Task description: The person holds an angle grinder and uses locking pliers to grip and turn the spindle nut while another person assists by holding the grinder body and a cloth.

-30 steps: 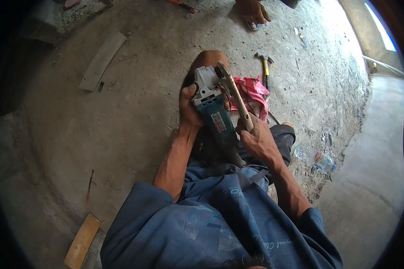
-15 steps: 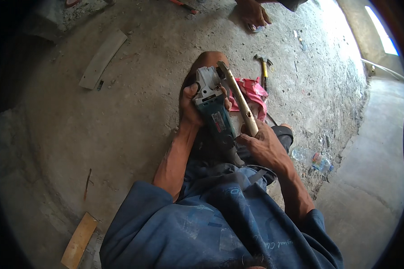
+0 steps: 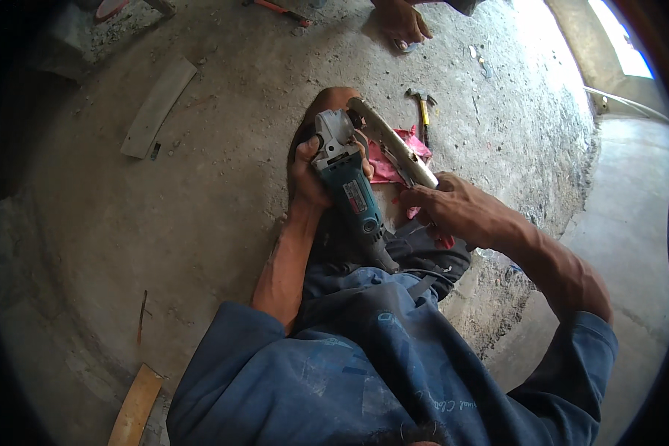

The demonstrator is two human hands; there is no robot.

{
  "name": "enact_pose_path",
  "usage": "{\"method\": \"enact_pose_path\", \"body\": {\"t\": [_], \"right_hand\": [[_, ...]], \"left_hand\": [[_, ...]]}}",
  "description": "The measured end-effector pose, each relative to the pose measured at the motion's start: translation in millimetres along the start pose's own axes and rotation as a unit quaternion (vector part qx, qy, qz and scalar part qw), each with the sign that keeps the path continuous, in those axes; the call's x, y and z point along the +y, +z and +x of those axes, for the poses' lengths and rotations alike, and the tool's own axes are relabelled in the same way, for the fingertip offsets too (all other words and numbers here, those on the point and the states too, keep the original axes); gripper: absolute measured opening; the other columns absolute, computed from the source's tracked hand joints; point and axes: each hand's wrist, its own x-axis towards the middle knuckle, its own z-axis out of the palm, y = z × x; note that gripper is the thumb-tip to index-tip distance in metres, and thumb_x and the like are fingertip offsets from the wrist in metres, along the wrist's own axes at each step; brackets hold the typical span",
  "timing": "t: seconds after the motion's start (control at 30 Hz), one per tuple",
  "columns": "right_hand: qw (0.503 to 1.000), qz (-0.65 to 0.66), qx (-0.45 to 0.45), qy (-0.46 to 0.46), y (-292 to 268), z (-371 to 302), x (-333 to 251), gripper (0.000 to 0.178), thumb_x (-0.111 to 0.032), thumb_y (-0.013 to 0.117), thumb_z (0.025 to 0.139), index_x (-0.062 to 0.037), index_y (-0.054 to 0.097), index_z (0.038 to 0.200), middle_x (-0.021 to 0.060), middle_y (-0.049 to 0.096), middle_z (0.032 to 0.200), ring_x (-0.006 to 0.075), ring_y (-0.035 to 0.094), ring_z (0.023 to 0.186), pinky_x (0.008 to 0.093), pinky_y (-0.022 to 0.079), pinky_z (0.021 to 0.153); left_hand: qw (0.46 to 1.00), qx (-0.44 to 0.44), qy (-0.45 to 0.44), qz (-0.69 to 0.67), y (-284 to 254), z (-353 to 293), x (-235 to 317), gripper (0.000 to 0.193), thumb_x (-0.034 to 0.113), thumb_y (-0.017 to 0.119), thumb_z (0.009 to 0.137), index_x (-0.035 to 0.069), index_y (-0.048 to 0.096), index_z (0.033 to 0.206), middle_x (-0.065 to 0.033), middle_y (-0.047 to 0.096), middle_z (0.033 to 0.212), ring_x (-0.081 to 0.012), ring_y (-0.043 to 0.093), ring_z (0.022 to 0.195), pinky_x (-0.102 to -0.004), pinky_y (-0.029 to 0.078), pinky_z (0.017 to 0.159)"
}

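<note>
1. Grinder [image 3: 354,195] sits above the lap [image 3: 427,256]; the left hand [image 3: 308,177] wraps its fingers round it beside the grey head [image 3: 334,132].
2. Right hand [image 3: 457,212] is at four o'clock of it, fingers curled near the tan bar's [image 3: 396,141] lower end; their grip is unclear, though something red [image 3: 444,241] shows below.
3. Best practice, I judge: brace the grinder firmly, work with steady pressure, fingertips clear where bar and head appear to meet.
4. Its long axis runs eleven to five o'clock, head at eleven; the bar slants half past ten to half past four.
</note>
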Motion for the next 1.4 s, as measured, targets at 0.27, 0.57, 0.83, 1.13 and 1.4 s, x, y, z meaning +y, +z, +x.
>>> {"method": "enact_pose_path", "body": {"t": [0.27,0.57,0.83,1.13,1.4], "right_hand": [[0.999,0.035,0.005,-0.031,25.1,13.4,10.4,0.039,-0.035,0.048,0.102,0.0022,0.057,0.093,0.0102,0.059,0.069,0.0212,0.060,0.062,0.0415,0.048,0.058],[0.982,0.068,0.116,-0.135,65.6,53.4,63.4,0.026,-0.020,0.054,0.094,0.0042,0.055,0.105,0.0214,0.062,0.080,0.0301,0.064,0.076,0.0446,0.049,0.071],[0.982,0.088,0.105,-0.128,65.6,62.7,63.9,0.029,-0.015,0.052,0.095,0.0043,0.055,0.116,0.0166,0.062,0.083,0.0252,0.062,0.076,0.0400,0.050,0.071],[0.956,0.123,0.163,-0.210,86.5,79.8,76.6,0.028,-0.012,0.054,0.092,0.0015,0.057,0.117,0.0166,0.063,0.083,0.0247,0.062,0.074,0.0403,0.050,0.070],[0.980,0.125,0.141,-0.068,68.8,47.9,48.1,0.019,-0.015,0.060,0.088,0.0020,0.060,0.096,0.0177,0.063,0.073,0.0259,0.064,0.069,0.0421,0.051,0.068]], "left_hand": [[0.999,-0.034,-0.014,0.025,-0.5,-1.3,6.8,0.073,0.064,0.048,0.088,0.002,0.059,0.126,-0.0182,0.067,0.109,-0.0318,0.065,0.086,-0.0490,0.046,0.082],[1.000,0.005,-0.015,0.007,0.5,-1.5,5.1,0.074,0.065,0.046,0.089,0.002,0.059,0.126,-0.0193,0.068,0.106,-0.0337,0.067,0.089,-0.0483,0.050,0.088],[0.998,-0.028,0.005,0.054,-0.4,-4.9,6.6,0.076,0.067,0.044,0.089,0.001,0.058,0.125,-0.0179,0.066,0.102,-0.0341,0.069,0.086,-0.0469,0.055,0.079],[0.997,-0.028,0.002,0.073,2.9,-7.3,8.0,0.076,0.067,0.045,0.089,0.001,0.056,0.126,-0.0174,0.065,0.101,-0.0359,0.069,0.085,-0.0488,0.056,0.077],[0.995,0.045,0.022,0.086,14.8,-8.2,-0.8,0.072,0.061,0.049,0.090,-0.003,0.057,0.121,-0.0195,0.069,0.092,-0.0298,0.072,0.078,-0.0398,0.060,0.069]]}}
